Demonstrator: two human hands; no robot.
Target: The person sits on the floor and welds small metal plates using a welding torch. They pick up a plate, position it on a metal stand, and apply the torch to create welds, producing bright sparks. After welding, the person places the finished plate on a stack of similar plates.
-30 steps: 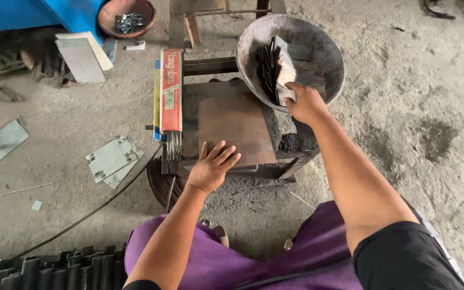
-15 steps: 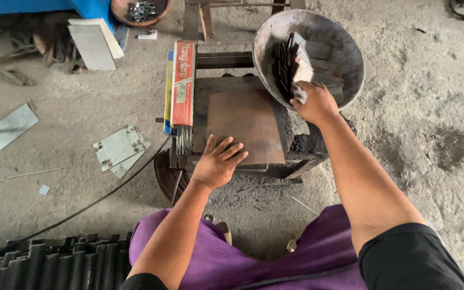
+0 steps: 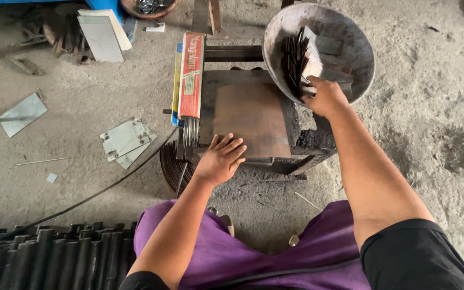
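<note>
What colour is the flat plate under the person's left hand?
Rusty brown, seen in the head view: the plate lies under the left hand.

A single head-worn camera looks steeply down from above the seated person, close over their purple-clad lap. It faces forward across the small metal desk and the round basin onto the concrete floor beyond.

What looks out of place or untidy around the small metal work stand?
Thin welding rods stick out of the open end of the long red box lying along the stand's left edge. Grey sheet-metal offcuts lie scattered on the concrete floor. Both hands seem normally placed: the left hand on the rusty brown plate, the right hand in the round metal pan.
</note>
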